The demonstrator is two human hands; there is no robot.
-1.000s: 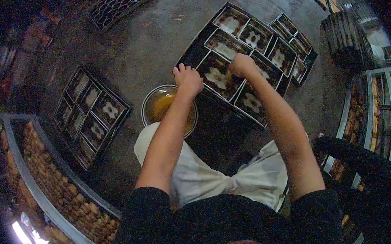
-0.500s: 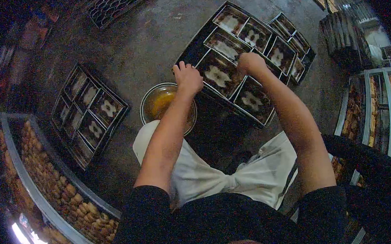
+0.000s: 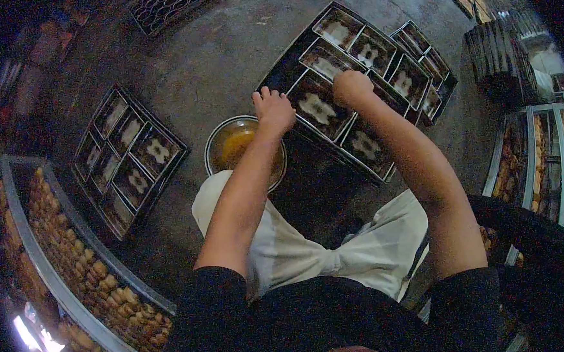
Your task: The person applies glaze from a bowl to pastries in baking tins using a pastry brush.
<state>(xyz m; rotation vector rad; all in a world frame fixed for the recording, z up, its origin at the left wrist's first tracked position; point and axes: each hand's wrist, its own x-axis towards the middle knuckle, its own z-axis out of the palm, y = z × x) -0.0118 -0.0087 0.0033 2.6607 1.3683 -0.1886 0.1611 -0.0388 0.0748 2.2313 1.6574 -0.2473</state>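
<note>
My left hand rests with its fingers over the near left edge of a dark rectangular baking tin with a pale smear inside. That tin sits among several like it in a big black tray on the floor. My right hand is curled into a fist over the tin's far corner; what it holds, if anything, is hidden. A round metal bowl of yellow liquid stands just beside and below my left hand.
A second tray of tins lies on the concrete floor to the left. Metal racks of browned baked goods stand at the left and right. Stacked dark tins sit at the upper right; a grid tray lies at the top.
My right hand swung a little to the right over the tins, then back up to the tin's far corner. My left hand stayed on the tin's edge.
</note>
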